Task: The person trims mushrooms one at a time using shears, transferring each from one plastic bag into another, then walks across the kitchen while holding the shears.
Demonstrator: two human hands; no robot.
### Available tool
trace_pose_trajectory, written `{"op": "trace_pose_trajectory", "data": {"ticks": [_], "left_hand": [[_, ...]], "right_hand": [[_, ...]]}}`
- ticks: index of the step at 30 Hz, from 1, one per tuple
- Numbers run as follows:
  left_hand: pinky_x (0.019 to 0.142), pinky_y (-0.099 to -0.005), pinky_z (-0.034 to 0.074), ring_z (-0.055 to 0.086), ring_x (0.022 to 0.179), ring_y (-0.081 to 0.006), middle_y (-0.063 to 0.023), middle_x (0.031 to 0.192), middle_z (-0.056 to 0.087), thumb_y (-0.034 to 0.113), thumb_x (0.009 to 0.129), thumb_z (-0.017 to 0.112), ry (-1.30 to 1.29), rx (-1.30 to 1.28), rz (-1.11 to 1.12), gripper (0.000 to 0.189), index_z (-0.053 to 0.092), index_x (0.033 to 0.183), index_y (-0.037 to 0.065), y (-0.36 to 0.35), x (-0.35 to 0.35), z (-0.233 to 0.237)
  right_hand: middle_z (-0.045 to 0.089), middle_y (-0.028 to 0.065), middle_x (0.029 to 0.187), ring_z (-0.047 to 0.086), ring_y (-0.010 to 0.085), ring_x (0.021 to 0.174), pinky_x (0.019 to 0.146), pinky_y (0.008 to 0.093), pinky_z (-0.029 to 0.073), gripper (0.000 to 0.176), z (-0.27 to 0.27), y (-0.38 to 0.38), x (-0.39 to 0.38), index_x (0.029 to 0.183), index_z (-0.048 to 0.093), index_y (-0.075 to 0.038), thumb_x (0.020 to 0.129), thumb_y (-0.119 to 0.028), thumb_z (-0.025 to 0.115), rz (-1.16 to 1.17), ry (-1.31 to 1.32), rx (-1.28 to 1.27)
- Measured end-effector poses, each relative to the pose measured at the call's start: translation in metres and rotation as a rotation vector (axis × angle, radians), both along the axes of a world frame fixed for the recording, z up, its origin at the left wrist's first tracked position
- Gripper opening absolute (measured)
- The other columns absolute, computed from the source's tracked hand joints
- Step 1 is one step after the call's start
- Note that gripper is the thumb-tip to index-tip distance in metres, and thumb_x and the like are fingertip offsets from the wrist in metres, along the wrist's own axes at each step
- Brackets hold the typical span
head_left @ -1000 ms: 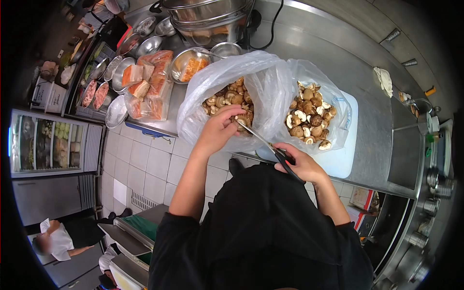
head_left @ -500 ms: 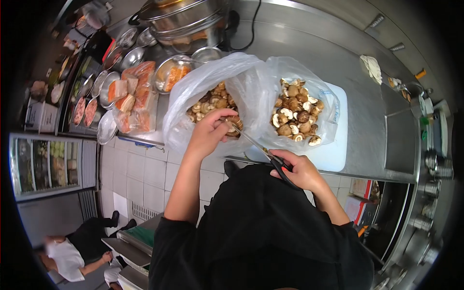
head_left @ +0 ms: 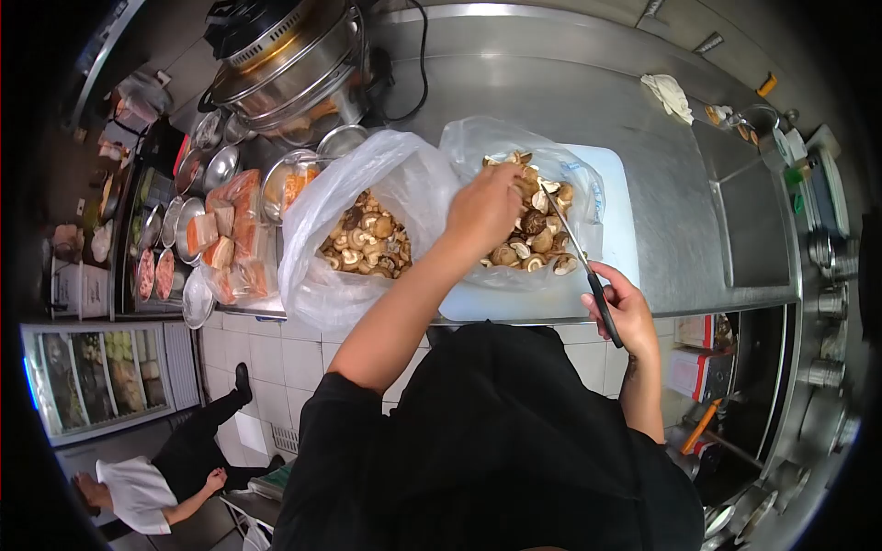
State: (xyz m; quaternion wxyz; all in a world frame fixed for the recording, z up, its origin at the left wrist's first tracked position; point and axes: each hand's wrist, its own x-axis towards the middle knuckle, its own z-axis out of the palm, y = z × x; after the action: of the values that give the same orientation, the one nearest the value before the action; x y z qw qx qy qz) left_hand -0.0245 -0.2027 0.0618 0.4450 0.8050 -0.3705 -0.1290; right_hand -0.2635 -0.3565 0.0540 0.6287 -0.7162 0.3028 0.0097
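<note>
My right hand (head_left: 627, 310) grips a pair of scissors (head_left: 599, 308) by its black handles, the long metal blades slanting up and left over the right-hand plastic bag (head_left: 588, 197). Shiitake mushrooms (head_left: 533, 222), brown caps and pale undersides, fill that bag. Above the bag's upper left side is my left hand (head_left: 487, 207), fingers curled down among the mushrooms near the blade tips; what they hold is hidden. To the left stands another plastic bag (head_left: 308, 211), open, with more mushrooms (head_left: 367, 241) inside. My left forearm passes just in front of its right side.
Beneath the right bag lies a white cutting board (head_left: 617, 220) on the steel counter (head_left: 666, 193). Salmon pieces (head_left: 241, 211), metal bowls (head_left: 222, 165) and a large steel pot (head_left: 285, 87) crowd the left. A sink (head_left: 758, 216) is at right. Another person (head_left: 138, 487) is at lower left.
My left hand has moved right, from over the left bag to the mushrooms in the right bag. My right hand, holding the scissors, has also shifted right. The whole view has turned somewhat.
</note>
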Motion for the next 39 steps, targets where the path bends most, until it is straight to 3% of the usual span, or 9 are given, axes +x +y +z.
{"op": "trace_pose_trajectory", "data": {"ticks": [2,5,7,9,13,16,18,21,39], "left_hand": [[0.092,-0.0462,0.05,0.065,0.103,-0.0381,-0.0179,0.117,0.064,0.018,0.092,0.055,-0.339,0.494,0.166,0.033,0.061,0.119,0.001,-0.007,0.011,0.001],[0.093,-0.0489,0.05,0.063,0.104,-0.0409,-0.0228,0.126,0.059,0.023,0.094,0.052,-0.391,0.513,0.156,0.04,0.06,0.129,0.005,0.005,0.023,-0.001],[0.092,-0.0428,0.052,0.066,0.104,-0.0349,-0.0229,0.125,0.059,0.022,0.093,0.058,-0.39,0.386,0.147,0.037,0.062,0.125,0.003,0.026,0.017,0.024],[0.087,-0.035,0.053,0.068,0.1,-0.026,-0.0182,0.113,0.065,0.02,0.091,0.064,0.057,0.004,-0.127,0.031,0.067,0.115,0.001,0.053,0.018,0.062],[0.08,-0.0305,0.053,0.068,0.089,-0.0183,-0.0129,0.095,0.068,0.016,0.089,0.068,0.174,0.098,-0.104,0.024,0.069,0.106,0.0,0.132,0.025,0.092],[0.078,-0.0359,0.053,0.068,0.082,-0.0247,-0.0122,0.086,0.069,0.02,0.089,0.067,0.006,0.326,-0.05,0.023,0.07,0.101,0.001,0.164,0.031,0.062],[0.08,-0.0435,0.052,0.067,0.087,-0.0332,-0.0167,0.099,0.07,0.024,0.087,0.067,-0.027,0.682,0.126,0.029,0.069,0.107,0.003,0.174,0.048,0.009],[0.088,-0.0483,0.051,0.064,0.101,-0.0394,-0.0195,0.115,0.067,0.028,0.085,0.067,-0.142,0.598,0.3,0.038,0.067,0.114,0.004,0.171,0.066,-0.062],[0.104,-0.0496,0.043,0.05,0.129,-0.0356,-0.0183,0.136,0.048,0.03,0.079,0.077,-0.195,0.647,0.279,0.058,0.06,0.132,0.015,0.151,0.066,-0.076]], "right_hand": [[0.054,-0.0029,0.061,0.047,0.0059,0.043,0.037,0.0239,0.034,0.055,-0.004,-0.005,-0.005,0.14,0.055,-0.01,0.089,-0.014,0.077,-0.019,-0.007,-0.007],[0.053,-0.0026,0.061,0.047,0.0061,0.043,0.037,0.0239,0.034,0.055,-0.011,-0.008,-0.008,0.14,0.055,-0.01,0.089,-0.015,0.077,-0.01,-0.011,0.027],[0.053,-0.002,0.061,0.047,0.0064,0.043,0.037,0.024,0.035,0.056,-0.01,-0.008,-0.005,0.14,0.055,-0.01,0.089,-0.015,0.077,-0.029,0.006,0.018],[0.054,-0.0032,0.061,0.046,0.0046,0.045,0.039,0.0234,0.035,0.056,-0.008,-0.004,0.001,0.138,0.057,-0.009,0.087,-0.016,0.079,-0.029,0.008,0.031],[0.054,-0.0017,0.064,0.047,0.0059,0.046,0.04,0.0237,0.036,0.058,-0.006,-0.002,0.014,0.14,0.055,-0.008,0.087,-0.012,0.078,-0.006,-0.077,0.048],[0.055,-0.0017,0.064,0.049,0.006,0.046,0.04,0.023,0.037,0.06,-0.003,0.002,0.024,0.142,0.053,-0.008,0.088,-0.009,0.077,0.017,-0.161,0.044],[0.055,-0.0018,0.064,0.049,0.0059,0.046,0.04,0.0229,0.037,0.06,0.001,0.008,0.032,0.142,0.053,-0.008,0.088,-0.009,0.076,0.048,-0.176,0.039],[0.055,-0.0022,0.065,0.049,0.0057,0.047,0.041,0.0225,0.037,0.06,0.004,0.019,0.043,0.143,0.052,-0.007,0.088,-0.008,0.076,0.096,-0.214,0.054],[0.054,-0.0029,0.065,0.05,0.0052,0.049,0.045,0.0222,0.036,0.062,0.002,0.059,0.062,0.142,0.052,-0.004,0.085,-0.003,0.077,0.243,-0.232,0.088]]}}
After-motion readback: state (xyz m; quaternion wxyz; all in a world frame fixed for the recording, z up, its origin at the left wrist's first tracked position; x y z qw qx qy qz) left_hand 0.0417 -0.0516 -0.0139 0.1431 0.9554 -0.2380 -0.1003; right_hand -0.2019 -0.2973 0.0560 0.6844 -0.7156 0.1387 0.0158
